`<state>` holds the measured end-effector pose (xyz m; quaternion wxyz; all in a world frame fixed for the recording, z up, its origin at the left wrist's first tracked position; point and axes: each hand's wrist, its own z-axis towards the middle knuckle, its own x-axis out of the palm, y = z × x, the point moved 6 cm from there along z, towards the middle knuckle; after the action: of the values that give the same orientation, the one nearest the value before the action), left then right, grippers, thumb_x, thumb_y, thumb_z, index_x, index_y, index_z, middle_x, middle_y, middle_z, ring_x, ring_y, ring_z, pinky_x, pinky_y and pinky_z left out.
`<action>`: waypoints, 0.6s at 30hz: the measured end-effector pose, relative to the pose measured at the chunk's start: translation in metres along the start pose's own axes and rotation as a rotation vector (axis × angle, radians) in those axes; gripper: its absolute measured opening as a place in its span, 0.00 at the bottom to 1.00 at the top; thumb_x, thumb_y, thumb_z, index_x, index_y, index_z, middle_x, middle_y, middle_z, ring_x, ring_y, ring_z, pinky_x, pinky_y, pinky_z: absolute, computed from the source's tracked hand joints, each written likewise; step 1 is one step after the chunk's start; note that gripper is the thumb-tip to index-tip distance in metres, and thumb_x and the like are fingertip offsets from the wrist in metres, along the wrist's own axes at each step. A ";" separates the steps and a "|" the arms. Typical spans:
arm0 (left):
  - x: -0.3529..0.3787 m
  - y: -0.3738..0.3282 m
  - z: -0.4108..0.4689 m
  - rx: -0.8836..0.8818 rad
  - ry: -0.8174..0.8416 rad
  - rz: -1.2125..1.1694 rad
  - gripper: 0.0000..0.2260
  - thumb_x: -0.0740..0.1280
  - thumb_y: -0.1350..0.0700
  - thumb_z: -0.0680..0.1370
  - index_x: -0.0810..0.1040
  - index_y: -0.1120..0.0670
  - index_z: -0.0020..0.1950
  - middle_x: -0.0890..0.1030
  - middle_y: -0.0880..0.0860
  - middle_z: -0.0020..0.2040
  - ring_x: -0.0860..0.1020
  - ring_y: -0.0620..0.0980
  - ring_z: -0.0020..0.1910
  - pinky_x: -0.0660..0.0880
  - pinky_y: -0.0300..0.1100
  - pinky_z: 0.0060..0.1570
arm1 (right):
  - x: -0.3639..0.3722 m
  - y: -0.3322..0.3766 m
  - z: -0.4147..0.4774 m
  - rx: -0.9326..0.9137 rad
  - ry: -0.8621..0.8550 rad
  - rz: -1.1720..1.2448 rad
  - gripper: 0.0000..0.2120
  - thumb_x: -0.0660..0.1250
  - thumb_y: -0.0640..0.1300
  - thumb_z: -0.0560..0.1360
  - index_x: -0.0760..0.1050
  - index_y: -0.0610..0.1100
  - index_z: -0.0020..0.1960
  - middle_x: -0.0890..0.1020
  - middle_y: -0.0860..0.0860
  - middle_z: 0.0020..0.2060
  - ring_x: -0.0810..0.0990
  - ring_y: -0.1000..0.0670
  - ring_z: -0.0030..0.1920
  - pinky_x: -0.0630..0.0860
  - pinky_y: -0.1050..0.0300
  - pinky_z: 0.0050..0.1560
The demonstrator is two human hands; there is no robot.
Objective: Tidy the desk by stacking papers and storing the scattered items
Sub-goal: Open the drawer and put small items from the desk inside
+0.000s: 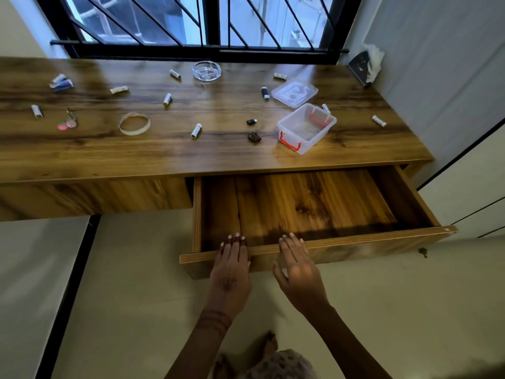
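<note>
Batteries (196, 130) lie scattered across the desk (82, 151), near an uncovered clear box (318, 139) and its lid (293, 93). Below, the drawer (300, 203) stands pulled out. The left hand (231, 272) and right hand (297, 272) rest straight-fingered on its front edge, holding nothing.
</note>
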<state>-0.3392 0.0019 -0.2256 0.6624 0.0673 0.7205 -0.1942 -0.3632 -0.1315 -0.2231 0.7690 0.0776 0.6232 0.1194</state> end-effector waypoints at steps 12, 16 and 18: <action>-0.006 0.000 -0.008 0.063 0.024 -0.009 0.22 0.51 0.58 0.77 0.67 0.65 0.68 0.67 0.61 0.70 0.67 0.58 0.70 0.62 0.48 0.68 | -0.002 0.007 0.003 0.116 0.131 -0.014 0.28 0.51 0.56 0.76 0.71 0.38 0.65 0.76 0.44 0.63 0.69 0.47 0.68 0.59 0.47 0.68; -0.009 0.015 0.009 0.026 0.084 -0.044 0.23 0.46 0.54 0.79 0.78 0.61 0.59 0.81 0.58 0.58 0.78 0.55 0.59 0.75 0.47 0.56 | -0.016 0.020 0.032 0.107 0.027 0.091 0.32 0.43 0.62 0.77 0.72 0.42 0.64 0.76 0.47 0.63 0.67 0.50 0.69 0.57 0.49 0.70; -0.025 0.022 0.026 0.033 0.040 -0.033 0.22 0.50 0.54 0.77 0.78 0.61 0.60 0.80 0.57 0.59 0.78 0.54 0.59 0.75 0.47 0.56 | -0.022 0.027 0.054 0.102 -0.030 0.134 0.33 0.42 0.63 0.77 0.73 0.44 0.63 0.77 0.48 0.62 0.68 0.50 0.68 0.57 0.51 0.70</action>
<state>-0.3046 0.0166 -0.2064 0.6433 0.0703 0.7312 -0.2156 -0.3176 -0.1102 -0.1836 0.7636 0.1601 0.6103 0.1372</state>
